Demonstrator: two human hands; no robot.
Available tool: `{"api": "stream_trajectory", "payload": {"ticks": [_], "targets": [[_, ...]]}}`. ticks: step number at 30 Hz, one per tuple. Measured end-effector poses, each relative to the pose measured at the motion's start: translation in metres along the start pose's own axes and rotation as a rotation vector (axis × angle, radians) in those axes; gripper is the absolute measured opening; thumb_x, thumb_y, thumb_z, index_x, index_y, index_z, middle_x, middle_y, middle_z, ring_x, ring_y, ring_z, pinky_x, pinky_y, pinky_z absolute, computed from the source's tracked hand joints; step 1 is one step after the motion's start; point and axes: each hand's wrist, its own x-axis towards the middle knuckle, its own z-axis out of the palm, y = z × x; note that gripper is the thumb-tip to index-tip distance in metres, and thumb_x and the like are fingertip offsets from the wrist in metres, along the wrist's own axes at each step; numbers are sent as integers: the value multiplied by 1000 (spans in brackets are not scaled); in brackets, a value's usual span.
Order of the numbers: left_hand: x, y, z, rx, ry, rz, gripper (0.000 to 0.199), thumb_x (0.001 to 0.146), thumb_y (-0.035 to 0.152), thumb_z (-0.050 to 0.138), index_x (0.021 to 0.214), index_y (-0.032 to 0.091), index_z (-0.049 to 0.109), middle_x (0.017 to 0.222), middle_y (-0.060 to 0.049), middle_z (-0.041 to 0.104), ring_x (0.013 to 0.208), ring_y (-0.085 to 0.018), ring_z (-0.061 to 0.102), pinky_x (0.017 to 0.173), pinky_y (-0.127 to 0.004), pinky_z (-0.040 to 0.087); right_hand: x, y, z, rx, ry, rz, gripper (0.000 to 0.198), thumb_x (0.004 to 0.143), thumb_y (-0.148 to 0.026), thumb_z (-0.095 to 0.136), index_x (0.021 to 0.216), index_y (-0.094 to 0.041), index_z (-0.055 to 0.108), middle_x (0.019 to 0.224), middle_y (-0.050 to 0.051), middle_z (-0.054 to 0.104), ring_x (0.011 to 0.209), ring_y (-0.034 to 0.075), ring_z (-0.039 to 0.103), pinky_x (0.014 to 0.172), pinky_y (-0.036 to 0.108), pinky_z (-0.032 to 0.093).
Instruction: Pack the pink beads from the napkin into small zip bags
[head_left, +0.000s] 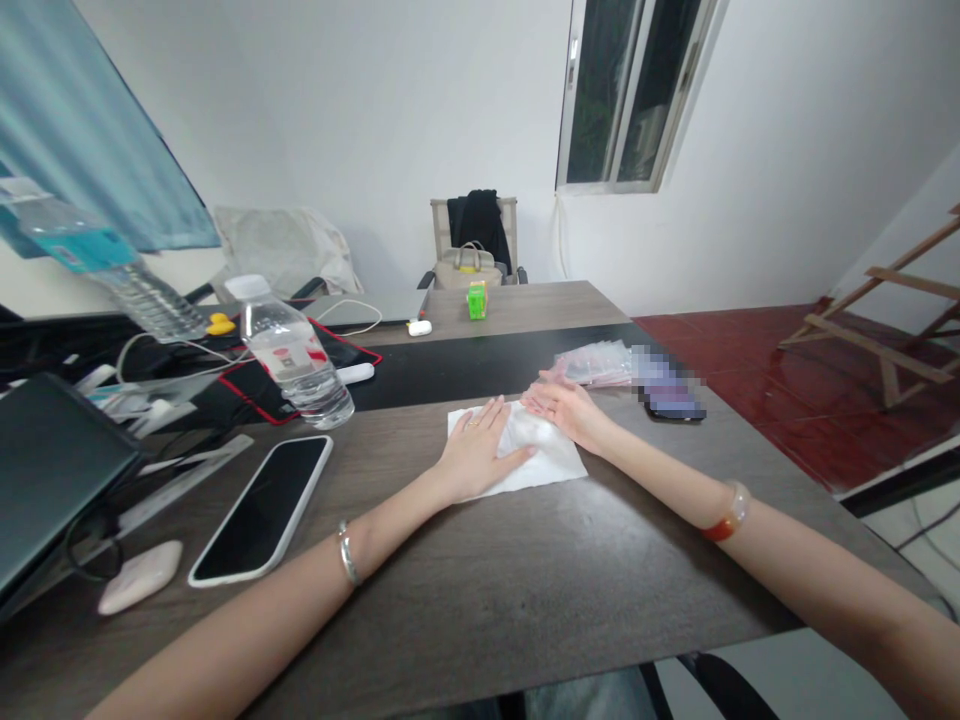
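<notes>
A white paper tissue [534, 462] lies spread on the dark wooden table [480, 560]. My left hand [478, 455] rests flat on its left part, fingers stretched out and pointing away from me. On the far right part of the sheet lies my right hand [568, 408], its fingers extended toward the left. Neither hand grips anything. Just beyond my right hand is a stack of clear plastic bags [596, 362] with pinkish edges. A phone [670, 392] with a blurred-out screen sits to the right of the bags.
On the left stand a water bottle [292, 350] and a taller blue-labelled bottle [112, 262]. A white-edged phone [262, 512], a white mouse [141, 578] and a laptop [56, 480] are nearer. A green box [477, 300] stands at the far end, before a chair [441, 222].
</notes>
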Motion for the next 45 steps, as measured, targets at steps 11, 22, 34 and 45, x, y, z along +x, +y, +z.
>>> {"api": "stream_trajectory", "payload": {"ticks": [11, 22, 34, 45], "targets": [[0, 0, 0, 11, 18, 30, 76, 87, 62, 39, 143, 12, 33, 152, -17, 25, 142, -28, 20, 113, -50, 20, -14, 21, 0, -881, -201, -409, 65, 72, -22, 66, 130, -18, 36, 102, 9, 61, 93, 22, 62, 88, 43, 49], [0, -2, 1, -13, 22, 33, 76, 86, 64, 38, 143, 13, 32, 152, -18, 26, 142, -29, 20, 113, -49, 19, -13, 20, 1, -802, -156, -385, 66, 69, -27, 73, 126, -20, 41, 100, 7, 62, 92, 21, 62, 88, 42, 49], [6, -2, -6, -730, 413, 24, 27, 87, 42, 53, 90, 18, 62, 96, -6, 69, 93, -20, 62, 87, -35, 45, -8, 8, 10, -523, 184, -312, 71, 66, -45, 76, 125, -18, 47, 69, -4, 57, 64, 14, 56, 68, 29, 49], [17, -9, -14, -1005, 398, -124, 19, 78, 33, 58, 75, 15, 63, 72, -4, 69, 68, -16, 62, 72, -30, 49, -5, 9, 15, -429, 12, -132, 74, 84, -41, 58, 146, -15, 27, 69, 0, 64, 53, 14, 57, 55, 27, 47]]}}
